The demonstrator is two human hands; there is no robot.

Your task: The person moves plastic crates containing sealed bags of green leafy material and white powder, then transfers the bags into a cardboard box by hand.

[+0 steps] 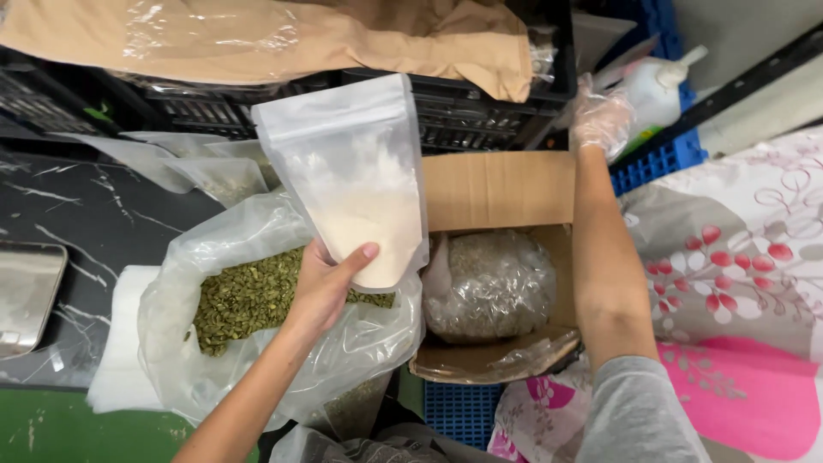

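1. While the left hand [321, 287] holds a clear stand-up pouch [351, 180] upright, its fingers are closed around the pouch's lower edge, thumb across the front. The pouch is partly filled with pale powder settled at the bottom, and holding it by the base appears to keep the contents level.
2. Directly below and left of the pouch lies a large open plastic bag [257, 300] of green seeds [244, 300], its mouth spread wide so the seeds are within reach.
3. To the right of the pouch stands an open cardboard box [501, 193], flap raised, containing a sealed clear bag of seeds [493, 283].
4. Beyond the box, up and right of the pouch, the right hand [600, 120] wears a thin disposable glove and reaches toward a white squeeze bottle [656, 90]. Its fingers look loosely curled and grip nothing that can be seen.
5. Behind the pouch sit black plastic crates [454, 111] covered with brown paper [360, 34].
6. Far left of the pouch, a metal tray [26, 291] rests on a dark marbled counter [94, 214]; far right lies a floral cloth [737, 257].
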